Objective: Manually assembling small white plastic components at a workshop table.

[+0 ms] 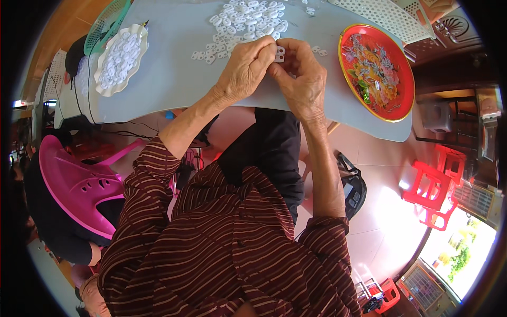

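Over the near part of the grey table, my two hands meet. A small white plastic piece with two holes shows between them. Closed in a pinch, my left hand has its fingertips at the piece's left edge. My right hand is also closed, its thumb and forefinger at the piece's right side. The fingers partly hide the piece. Just beyond lies a loose heap of similar white pieces, several strewn toward my left hand. A few more white pieces lie right of my right hand.
A scalloped white dish of white pieces and a green basket stand left. At right are a red round tray with small bits and a perforated white basket. Another person's hand shows top right. A pink chair is lower left.
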The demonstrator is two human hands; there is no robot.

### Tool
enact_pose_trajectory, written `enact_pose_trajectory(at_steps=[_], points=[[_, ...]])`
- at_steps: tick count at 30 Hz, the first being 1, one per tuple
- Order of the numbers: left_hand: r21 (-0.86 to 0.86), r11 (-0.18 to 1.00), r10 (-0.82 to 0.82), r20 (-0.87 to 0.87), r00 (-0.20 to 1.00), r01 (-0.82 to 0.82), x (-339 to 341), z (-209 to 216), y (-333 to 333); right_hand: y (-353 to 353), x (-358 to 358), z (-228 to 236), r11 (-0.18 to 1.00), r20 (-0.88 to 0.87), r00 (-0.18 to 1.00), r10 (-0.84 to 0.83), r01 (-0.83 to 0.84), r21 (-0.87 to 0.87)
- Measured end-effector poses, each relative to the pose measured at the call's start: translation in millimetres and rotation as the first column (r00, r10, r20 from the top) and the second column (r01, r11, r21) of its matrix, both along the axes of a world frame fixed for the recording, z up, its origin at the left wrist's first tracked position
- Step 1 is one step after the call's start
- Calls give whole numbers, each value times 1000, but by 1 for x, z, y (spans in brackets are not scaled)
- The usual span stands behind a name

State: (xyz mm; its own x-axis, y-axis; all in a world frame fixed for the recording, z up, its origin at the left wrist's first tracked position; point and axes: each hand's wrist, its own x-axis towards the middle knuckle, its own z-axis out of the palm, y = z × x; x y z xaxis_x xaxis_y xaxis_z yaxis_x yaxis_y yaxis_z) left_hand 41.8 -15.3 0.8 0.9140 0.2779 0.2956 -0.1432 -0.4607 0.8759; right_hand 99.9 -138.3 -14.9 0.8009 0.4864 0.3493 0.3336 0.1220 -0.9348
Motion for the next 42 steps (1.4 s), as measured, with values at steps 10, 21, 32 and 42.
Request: enact_pose_trajectory(at_steps=[10,21,32,42], points=[[63,997,-52,44,998,49,0,-2,3,-4,-1,-1,998,32,999,-16,18,-56],[10,998,-64,37,997,64,2,0,6,-8,1,0,986,-162,976,144,-127,113],[99,993,-74,114,991,63,3,-1,3,-13,5,2,967,-280,935,219,-169,189],[84,988,-129,19,991,127,3,-3,9,-15,4,3,968,-326,916,233,-184,173]])
